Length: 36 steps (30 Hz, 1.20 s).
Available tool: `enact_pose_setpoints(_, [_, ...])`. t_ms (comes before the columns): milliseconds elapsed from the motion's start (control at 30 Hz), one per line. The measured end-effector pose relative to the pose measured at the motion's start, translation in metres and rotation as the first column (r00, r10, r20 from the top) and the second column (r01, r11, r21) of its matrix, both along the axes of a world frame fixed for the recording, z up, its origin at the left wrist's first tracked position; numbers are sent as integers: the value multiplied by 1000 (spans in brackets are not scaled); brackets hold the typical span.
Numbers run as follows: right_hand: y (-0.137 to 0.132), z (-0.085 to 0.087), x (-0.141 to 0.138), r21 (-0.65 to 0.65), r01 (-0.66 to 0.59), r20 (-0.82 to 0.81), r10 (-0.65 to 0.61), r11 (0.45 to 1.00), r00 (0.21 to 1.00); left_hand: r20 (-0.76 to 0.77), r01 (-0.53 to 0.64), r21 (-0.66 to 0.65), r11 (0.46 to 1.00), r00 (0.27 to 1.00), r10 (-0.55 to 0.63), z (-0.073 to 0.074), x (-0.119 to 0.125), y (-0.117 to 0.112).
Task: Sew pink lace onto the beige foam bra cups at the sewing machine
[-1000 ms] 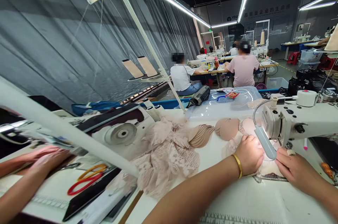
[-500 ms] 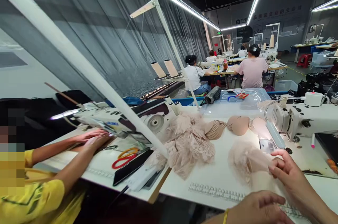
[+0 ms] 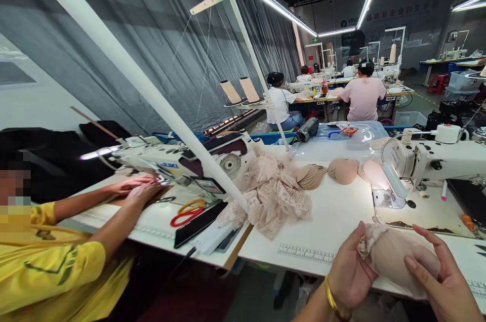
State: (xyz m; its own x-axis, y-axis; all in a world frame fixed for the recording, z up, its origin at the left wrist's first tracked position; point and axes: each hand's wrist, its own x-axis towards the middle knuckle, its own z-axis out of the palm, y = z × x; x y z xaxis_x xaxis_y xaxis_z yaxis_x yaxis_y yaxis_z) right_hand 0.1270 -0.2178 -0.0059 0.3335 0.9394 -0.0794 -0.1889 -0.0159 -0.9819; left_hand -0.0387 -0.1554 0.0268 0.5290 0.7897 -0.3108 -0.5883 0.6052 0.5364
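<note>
Between my two hands is a beige bra cup [image 3: 395, 257] covered in thin mesh, with a gathered lace edge on its left side. My left hand [image 3: 350, 269], with a gold bangle at the wrist, grips that lace edge between thumb and fingers. My right hand [image 3: 446, 276] is closed around the cup's right side, its thumb pressed on the front. The cup is held over the table's front edge, below the lit needle plate of my sewing machine [image 3: 429, 160]. Loose lace fabric [image 3: 279, 200] lies in a heap to the left, beside stacked foam cups [image 3: 312, 176] and another cup [image 3: 342, 170].
A co-worker in a yellow shirt [image 3: 56, 271] sews at the machine [image 3: 170, 162] on the left. Red-handled scissors [image 3: 188, 214] lie there. A white thread-stand pole [image 3: 152, 89] crosses my left side. A clear plastic bin [image 3: 364, 142] stands behind the table.
My right hand has brought the blurred mesh piece from beside the needle plate down toward me. My left hand has risen and taken hold of its lace edge.
</note>
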Motion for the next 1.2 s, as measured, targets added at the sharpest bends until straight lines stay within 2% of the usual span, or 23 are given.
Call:
enact_pose_setpoints(100, [-2, 3, -2, -53, 22, -73, -26, 998, 997, -23, -81, 145, 986, 996, 85, 5, 2, -5])
enact_pose_setpoints(167, [-3, 6, -5, -64, 16, -110, -23, 998, 994, -45, -113, 177, 978, 991, 122, 6, 3, -6])
enact_pose_setpoints(267, [-3, 11, -6, -71, -3, -159, -9, 997, 987, -24, -69, 97, 993, 997, 72, 3, 4, -4])
enact_pose_setpoints(333, [-2, 13, -5, -71, -4, -170, -8, 997, 985, 50, -1, 2, 1000, 999, 1, 2, 3, -2])
enact_pose_setpoints(400, [-1, 11, -4, -79, 11, -158, -23, 997, 987, 114, 19, -72, 997, 993, -11, 4, 4, -1])
enact_pose_setpoints(467, [-1, 8, -2, -85, 25, -145, -37, 996, 989, 101, -34, -54, 998, 994, 39, 8, 7, -1])
enact_pose_setpoints(567, [-1, 3, -1, -72, 4, -142, -14, 997, 990, 8, -97, 64, 993, 995, 97, 13, 14, -2])
enact_pose_setpoints(800, [2, 4, 2, -66, -21, -186, 9, 998, 983, 6, -88, 86, 992, 996, 88, 6, 19, 2])
enact_pose_setpoints(867, [3, 5, 3, -67, -30, -186, 17, 997, 982, 0, -96, 68, 993, 995, 96, 3, 19, 4])
enact_pose_setpoints(1000, [6, 0, 8, -61, -25, -171, 14, 998, 985, -13, -129, -57, 990, 992, 128, -2, 19, 8])
enact_pose_setpoints(1100, [10, -7, 14, -63, -32, -167, 21, 998, 986, 11, -96, -132, 987, 995, 99, -1, 20, 9])
enact_pose_setpoints(1200, [11, -7, 15, -69, -26, -188, 12, 997, 982, 9, -91, -116, 989, 996, 92, 3, 21, 9])
